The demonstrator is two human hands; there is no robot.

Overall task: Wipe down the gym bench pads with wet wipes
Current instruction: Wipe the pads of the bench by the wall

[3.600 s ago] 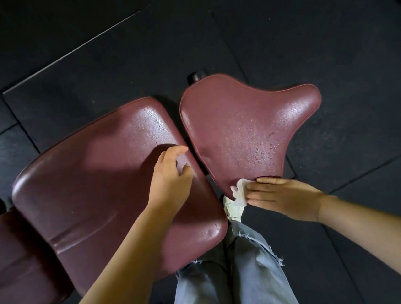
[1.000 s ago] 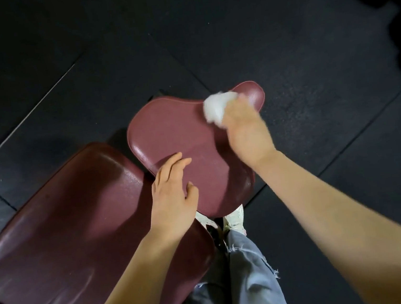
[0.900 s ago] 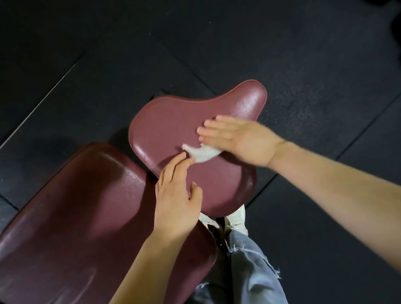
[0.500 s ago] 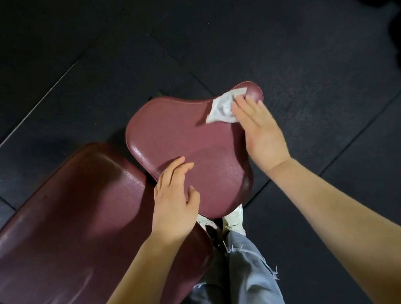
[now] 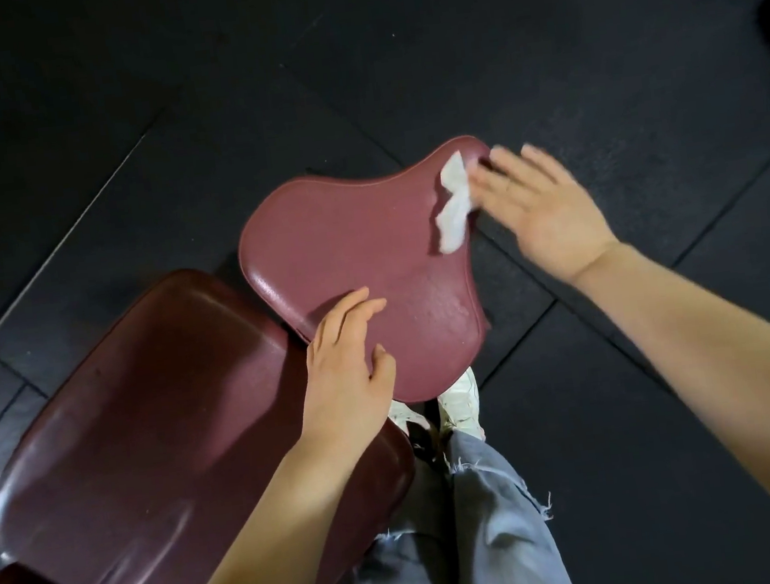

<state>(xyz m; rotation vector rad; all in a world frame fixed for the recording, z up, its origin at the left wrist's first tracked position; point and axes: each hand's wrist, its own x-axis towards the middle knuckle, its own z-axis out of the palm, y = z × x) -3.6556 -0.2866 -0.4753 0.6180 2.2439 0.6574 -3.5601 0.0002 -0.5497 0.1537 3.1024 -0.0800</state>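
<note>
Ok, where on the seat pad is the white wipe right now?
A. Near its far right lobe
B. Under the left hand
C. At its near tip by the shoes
A: the wipe lies by the seat pad's far right lobe, at the right hand's fingers.

Maroon seat pad – white wipe, seemingly crumpled, on it.

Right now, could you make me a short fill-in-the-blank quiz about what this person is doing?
1. The right hand presses a white ____ on the seat pad.
2. The left hand rests on the ____ pad's near edge.
3. Both pads are dark ____.
4. The floor is ____.

Missing: wipe; seat; red; black
</note>
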